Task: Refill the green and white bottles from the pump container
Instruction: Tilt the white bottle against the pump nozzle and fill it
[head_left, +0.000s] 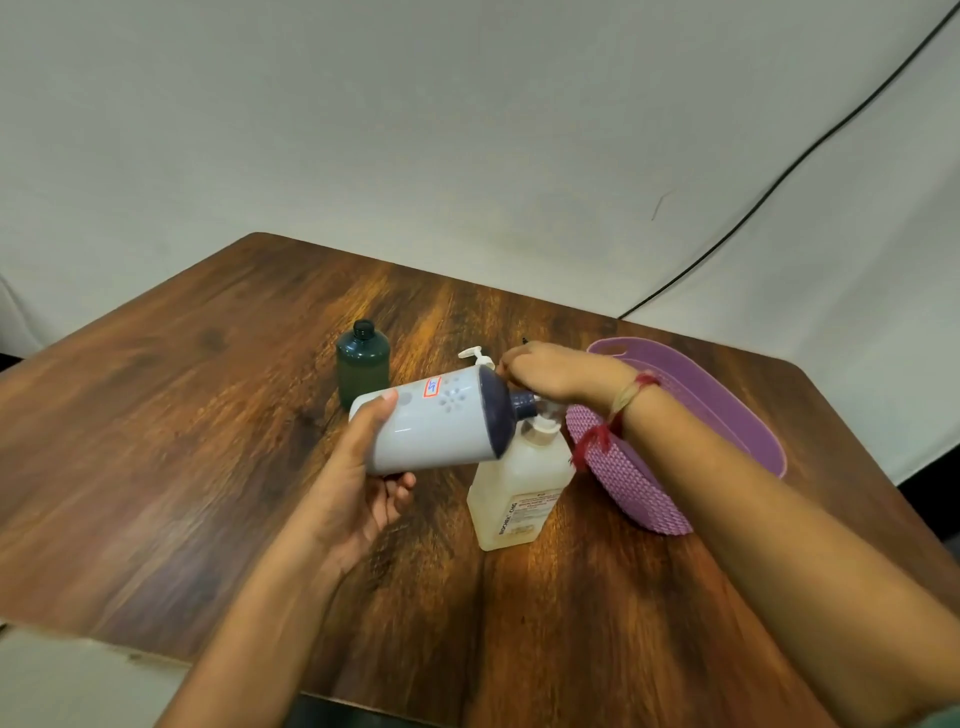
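Note:
My left hand (363, 483) grips the base of the white bottle (436, 423), which has a dark blue shoulder and neck. The bottle is tipped on its side, its open neck (522, 404) pointing right at the pump head of the pump container (519, 488). That container is pale yellow, translucent and stands upright on the table. My right hand (556, 376) lies over its pump head with the fingers curled down around it, hiding most of the head. The dark green bottle (362, 364) stands upright and uncapped behind the white bottle.
A purple woven basket (727, 415) sits on the right of the wooden table (182, 467), under my right forearm. A loose white pump top (475, 356) lies behind the white bottle. A black cable (779, 176) runs down the wall.

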